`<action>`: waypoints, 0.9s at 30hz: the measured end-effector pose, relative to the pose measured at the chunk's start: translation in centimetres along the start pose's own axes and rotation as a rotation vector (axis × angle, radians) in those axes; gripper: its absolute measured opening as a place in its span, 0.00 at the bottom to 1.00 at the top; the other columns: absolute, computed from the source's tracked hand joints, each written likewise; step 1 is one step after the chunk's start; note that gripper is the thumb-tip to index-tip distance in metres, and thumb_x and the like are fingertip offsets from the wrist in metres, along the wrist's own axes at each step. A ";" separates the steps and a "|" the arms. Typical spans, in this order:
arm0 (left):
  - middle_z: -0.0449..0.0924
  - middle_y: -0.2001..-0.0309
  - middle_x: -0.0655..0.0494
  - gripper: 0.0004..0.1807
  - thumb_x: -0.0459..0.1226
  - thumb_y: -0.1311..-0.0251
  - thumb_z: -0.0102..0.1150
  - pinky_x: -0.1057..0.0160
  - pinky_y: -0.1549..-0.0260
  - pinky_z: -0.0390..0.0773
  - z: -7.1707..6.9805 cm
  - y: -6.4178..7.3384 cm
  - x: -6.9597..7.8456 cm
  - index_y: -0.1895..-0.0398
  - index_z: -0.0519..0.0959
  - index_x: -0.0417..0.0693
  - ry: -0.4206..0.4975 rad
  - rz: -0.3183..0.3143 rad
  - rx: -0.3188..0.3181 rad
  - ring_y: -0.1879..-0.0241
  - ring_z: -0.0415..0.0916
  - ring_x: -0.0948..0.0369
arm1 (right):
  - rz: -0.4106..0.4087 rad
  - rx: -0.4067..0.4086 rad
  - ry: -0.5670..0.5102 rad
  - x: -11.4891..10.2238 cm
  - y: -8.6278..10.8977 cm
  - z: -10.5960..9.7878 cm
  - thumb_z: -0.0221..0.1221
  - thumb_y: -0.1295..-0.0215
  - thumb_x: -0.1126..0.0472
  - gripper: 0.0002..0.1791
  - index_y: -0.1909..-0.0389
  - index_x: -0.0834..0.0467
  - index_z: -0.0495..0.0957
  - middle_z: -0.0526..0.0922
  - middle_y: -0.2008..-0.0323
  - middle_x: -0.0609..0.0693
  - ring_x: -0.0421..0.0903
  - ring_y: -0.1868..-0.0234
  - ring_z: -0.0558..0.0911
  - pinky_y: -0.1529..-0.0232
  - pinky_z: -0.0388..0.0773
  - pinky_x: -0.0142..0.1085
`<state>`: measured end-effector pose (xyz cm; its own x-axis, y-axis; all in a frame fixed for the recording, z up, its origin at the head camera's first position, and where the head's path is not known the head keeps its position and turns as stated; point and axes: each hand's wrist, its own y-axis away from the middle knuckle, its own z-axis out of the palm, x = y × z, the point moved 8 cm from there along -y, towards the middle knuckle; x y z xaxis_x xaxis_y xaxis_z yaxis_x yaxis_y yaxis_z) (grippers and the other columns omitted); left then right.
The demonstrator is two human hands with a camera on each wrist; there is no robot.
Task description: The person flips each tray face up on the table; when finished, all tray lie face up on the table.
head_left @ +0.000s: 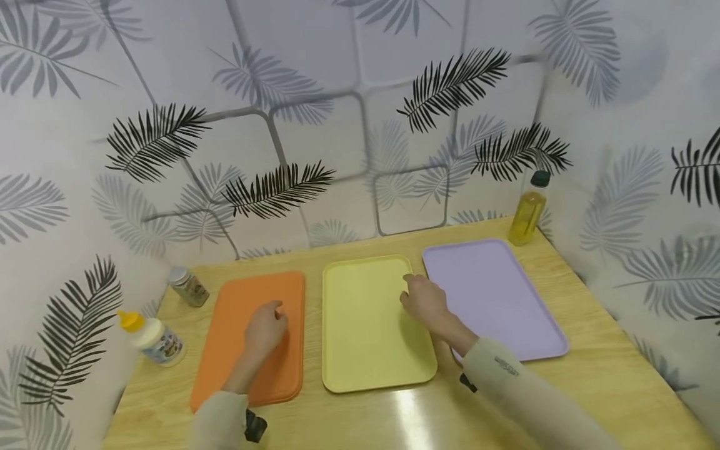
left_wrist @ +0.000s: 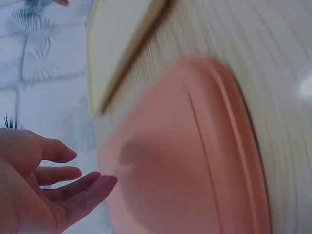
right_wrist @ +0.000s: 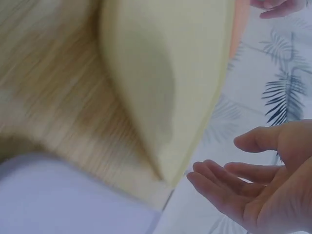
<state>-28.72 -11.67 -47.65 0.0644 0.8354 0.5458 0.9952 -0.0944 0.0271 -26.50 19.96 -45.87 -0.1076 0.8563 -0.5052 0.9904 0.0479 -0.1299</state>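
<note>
My left hand point(head_left: 267, 328) hovers over the orange tray point(head_left: 242, 312), its fingers loosely bent with nothing between them; its shadow falls on the tray in the left wrist view. Above the right edge of the yellow tray point(head_left: 365, 325) is my right hand point(head_left: 425, 302), also holding nothing, fingers relaxed and thumb apart in the right wrist view. The purple tray point(head_left: 500, 294) lies just to the right of that hand. All three trays rest side by side on the wooden table, and no objects show on them.
A bottle with a yellow cap point(head_left: 157, 340) and a small grey-lidded jar point(head_left: 189, 287) stand left of the orange tray. At the back right corner stands a bottle of yellow oil point(head_left: 527, 209) with a dark cap. Leaf-patterned wall covering point(head_left: 315, 137) rises behind the wooden table point(head_left: 315, 419).
</note>
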 end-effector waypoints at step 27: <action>0.68 0.54 0.20 0.29 0.41 0.36 0.58 0.33 0.63 0.72 -4.8 1.2 -10.7 0.45 0.67 0.21 -0.304 -0.028 -0.009 0.58 0.69 0.27 | -0.206 -0.256 -0.067 -18.8 -2.5 13.5 0.55 0.38 0.67 0.24 0.40 0.65 0.72 0.80 0.49 0.59 0.52 0.53 0.79 0.46 0.74 0.43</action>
<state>-28.61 -23.36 -49.45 0.0573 0.9613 0.2694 0.9962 -0.0726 0.0473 -28.14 -3.24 -47.54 -0.3045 0.7800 -0.5467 0.9361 0.3513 -0.0203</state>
